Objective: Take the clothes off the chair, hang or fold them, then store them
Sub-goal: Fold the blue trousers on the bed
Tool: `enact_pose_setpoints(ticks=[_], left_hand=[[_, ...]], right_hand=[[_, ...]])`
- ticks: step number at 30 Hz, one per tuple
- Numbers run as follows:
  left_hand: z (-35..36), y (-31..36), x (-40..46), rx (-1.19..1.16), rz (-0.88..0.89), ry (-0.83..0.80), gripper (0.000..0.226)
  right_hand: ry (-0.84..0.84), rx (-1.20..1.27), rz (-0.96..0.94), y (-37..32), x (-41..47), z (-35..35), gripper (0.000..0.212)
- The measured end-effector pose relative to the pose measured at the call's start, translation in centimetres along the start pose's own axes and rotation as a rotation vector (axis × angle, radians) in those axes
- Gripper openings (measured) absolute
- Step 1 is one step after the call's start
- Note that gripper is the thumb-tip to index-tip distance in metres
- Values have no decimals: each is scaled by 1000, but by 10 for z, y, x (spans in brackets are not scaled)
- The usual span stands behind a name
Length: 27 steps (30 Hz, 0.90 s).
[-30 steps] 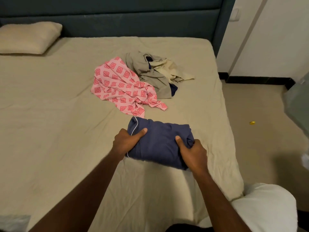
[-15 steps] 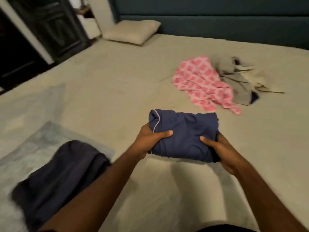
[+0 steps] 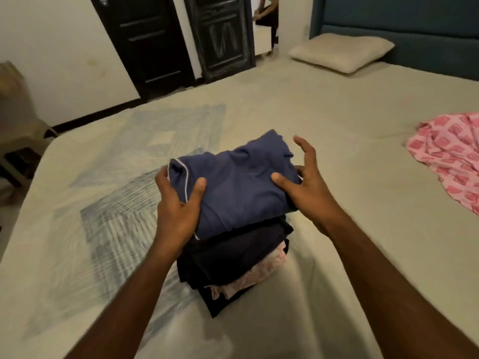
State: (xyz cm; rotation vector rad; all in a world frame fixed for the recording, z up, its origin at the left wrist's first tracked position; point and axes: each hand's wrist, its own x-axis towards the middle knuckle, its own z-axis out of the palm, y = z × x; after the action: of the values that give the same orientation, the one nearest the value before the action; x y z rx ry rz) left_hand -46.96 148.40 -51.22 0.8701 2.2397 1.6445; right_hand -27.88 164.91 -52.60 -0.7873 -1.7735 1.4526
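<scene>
A folded navy garment with pale piping lies on top of a pile of folded clothes on the bed. My left hand grips its left edge, thumb on top and fingers round the side. My right hand is at its right edge with the thumb pressing the cloth and the fingers spread and lifted. A crumpled pink patterned garment lies loose at the right edge of the view.
A beige pillow rests against the dark blue headboard. Dark doors stand beyond the bed's far side. A patterned blue-grey cloth is spread under the pile. A chair stands at the left.
Both hands carried the navy garment to the left and set it on the pile of folded clothes. My right hand's fingers have opened off it.
</scene>
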Motion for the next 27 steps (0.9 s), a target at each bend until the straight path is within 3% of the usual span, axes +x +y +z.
enact_pose_setpoints(ticks=[3, 6, 11, 14, 16, 22, 27], left_hand=[[-16, -36, 1, 249, -116, 16, 78], [-18, -63, -2, 612, -134, -132, 84], [-3, -37, 10, 976, 162, -139, 63], [26, -1, 17, 908, 411, -108, 37], [62, 20, 21, 808, 490, -185, 28], [210, 57, 19, 473, 515, -534, 23], [339, 73, -3, 366, 487, -757, 27]], right_hand=[[-178, -384, -20, 23, 16, 35, 71], [-362, -653, 139, 59, 7, 52, 57], [-264, -716, 74, 69, 3, 43, 46], [-180, -695, 33, 55, 11, 21, 37], [-89, -703, 45, 48, 16, -2, 32], [183, -747, 191, 59, 17, -109, 25], [461, -752, 350, 88, -9, -211, 15]])
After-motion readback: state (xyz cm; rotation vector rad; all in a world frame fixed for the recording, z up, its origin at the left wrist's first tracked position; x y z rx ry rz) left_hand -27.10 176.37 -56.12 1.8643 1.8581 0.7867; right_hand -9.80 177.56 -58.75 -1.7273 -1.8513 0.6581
